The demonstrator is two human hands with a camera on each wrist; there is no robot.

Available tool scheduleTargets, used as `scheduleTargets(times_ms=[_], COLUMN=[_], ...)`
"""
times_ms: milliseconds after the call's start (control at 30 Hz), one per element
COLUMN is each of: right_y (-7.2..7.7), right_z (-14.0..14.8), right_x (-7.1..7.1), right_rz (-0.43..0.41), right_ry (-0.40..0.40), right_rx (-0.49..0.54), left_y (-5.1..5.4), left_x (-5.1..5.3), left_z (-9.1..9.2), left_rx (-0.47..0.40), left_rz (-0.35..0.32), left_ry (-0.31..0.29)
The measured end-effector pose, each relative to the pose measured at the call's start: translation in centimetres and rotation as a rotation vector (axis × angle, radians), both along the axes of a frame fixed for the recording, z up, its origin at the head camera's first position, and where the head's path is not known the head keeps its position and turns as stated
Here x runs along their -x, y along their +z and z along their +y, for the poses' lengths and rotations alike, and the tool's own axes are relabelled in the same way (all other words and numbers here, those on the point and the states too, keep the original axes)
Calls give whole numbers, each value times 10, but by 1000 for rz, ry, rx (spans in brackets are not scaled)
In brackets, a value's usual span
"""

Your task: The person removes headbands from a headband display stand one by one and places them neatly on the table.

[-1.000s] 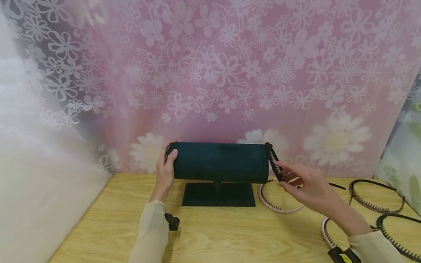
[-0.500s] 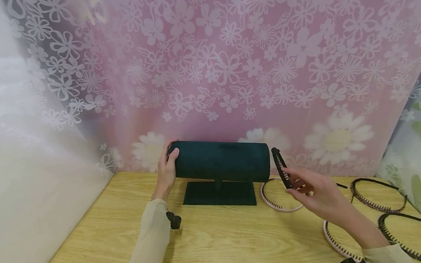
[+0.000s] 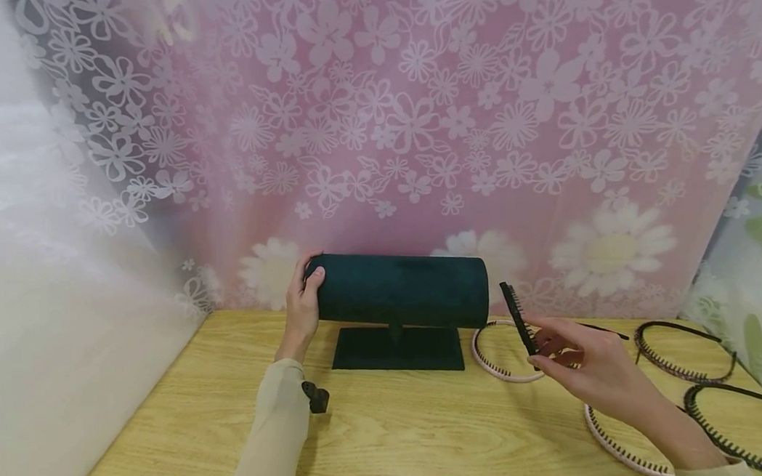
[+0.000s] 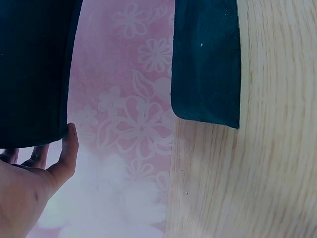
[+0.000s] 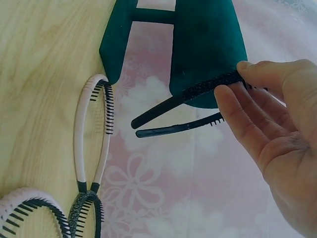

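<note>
A dark green velvet headband display stand point(image 3: 402, 291), a thick horizontal roll on a flat base, stands on the table near the back. My left hand point(image 3: 303, 305) grips the roll's left end, thumb in front. In the left wrist view, the fingers point(image 4: 67, 153) of that hand reach round the roll's end. To the right of the roll, apart from it in the head view, my right hand point(image 3: 588, 364) pinches a black toothed headband point(image 3: 518, 315) between thumb and fingers. The right wrist view shows both free ends of this headband point(image 5: 166, 110) pointing away from the palm.
A pale pink toothed headband point(image 3: 494, 369) lies just right of the stand's base. Another pink headband point(image 3: 612, 438) and two dark ones point(image 3: 664, 372), point(image 3: 721, 439) lie farther right on the wooden table point(image 3: 399, 433). A flowered curtain point(image 3: 376, 158) hangs behind.
My right hand has drawn the black headband away from the roll's right end, rightward and down, and turned it so its teeth show sideways. The left hand keeps its grip on the roll.
</note>
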State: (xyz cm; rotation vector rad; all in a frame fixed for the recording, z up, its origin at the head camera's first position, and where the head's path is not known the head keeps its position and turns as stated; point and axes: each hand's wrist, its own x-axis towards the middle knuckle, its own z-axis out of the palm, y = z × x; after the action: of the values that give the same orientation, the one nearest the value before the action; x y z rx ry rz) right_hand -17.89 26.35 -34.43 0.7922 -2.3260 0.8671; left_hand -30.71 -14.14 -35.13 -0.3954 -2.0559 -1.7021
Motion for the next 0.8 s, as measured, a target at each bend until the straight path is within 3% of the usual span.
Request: scheduleTargets(times_ms=[167,400,800], right_y=[-3,-7,-22], right_z=[2,7,14], right_x=[-5,-14,-24], right_rz=[-46,-177,-220], right_ry=[-1,8,59], right_rx=[13,91,107], left_y=[-1,0,2], left_x=[1,2,-1], left_z=[0,0,0], left_rx=[-5,-10,5], left_rz=[-12,-20,-2], left_ry=[-2,-8,-5])
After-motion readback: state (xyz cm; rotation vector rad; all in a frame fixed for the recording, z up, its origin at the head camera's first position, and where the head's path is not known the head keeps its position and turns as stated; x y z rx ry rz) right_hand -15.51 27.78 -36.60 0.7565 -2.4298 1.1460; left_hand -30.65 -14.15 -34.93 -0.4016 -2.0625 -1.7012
